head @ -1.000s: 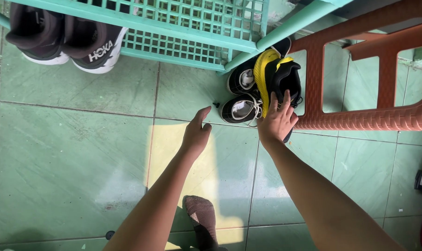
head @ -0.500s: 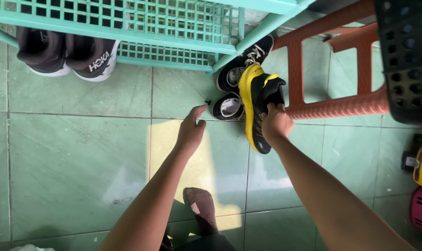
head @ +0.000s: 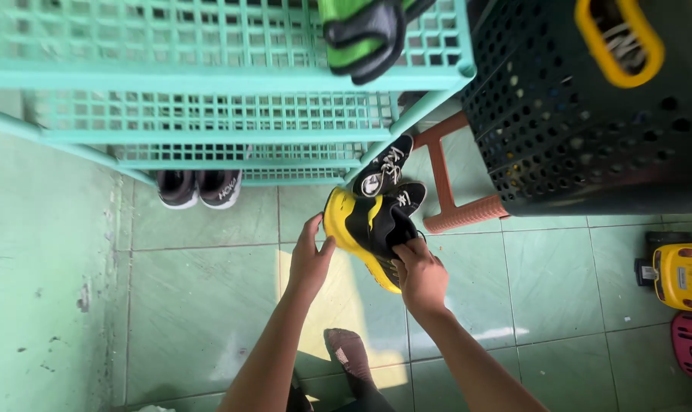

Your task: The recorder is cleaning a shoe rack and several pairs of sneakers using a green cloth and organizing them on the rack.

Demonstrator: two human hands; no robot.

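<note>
I hold a yellow and black shoe [head: 365, 229] off the floor, just in front of the rack [head: 208, 76] and beside the red stool [head: 456, 206]. My right hand [head: 420, 278] closes on its heel end, fingers hooked into the collar; my left hand [head: 311, 259] is spread, fingertips pressed on the yellow toe edge. The rack's lower shelf edge hangs close above the shoe, a black crate [head: 590, 114] crowds the right, and a wall closes the left. Open green tile lies below my hands and to the left, between the wall and my arms. Counted: one shoe in hand, two black-and-white sneakers [head: 388, 172] touching behind it by the stool leg, one dark pair [head: 199, 187] under the rack, one green and black shoe [head: 365, 34] on the top shelf. Both forearms reach up from the bottom of the view, converging on the shoe, wrists straight. My foot in a sock [head: 350, 358] stands on the tile between them.
</note>
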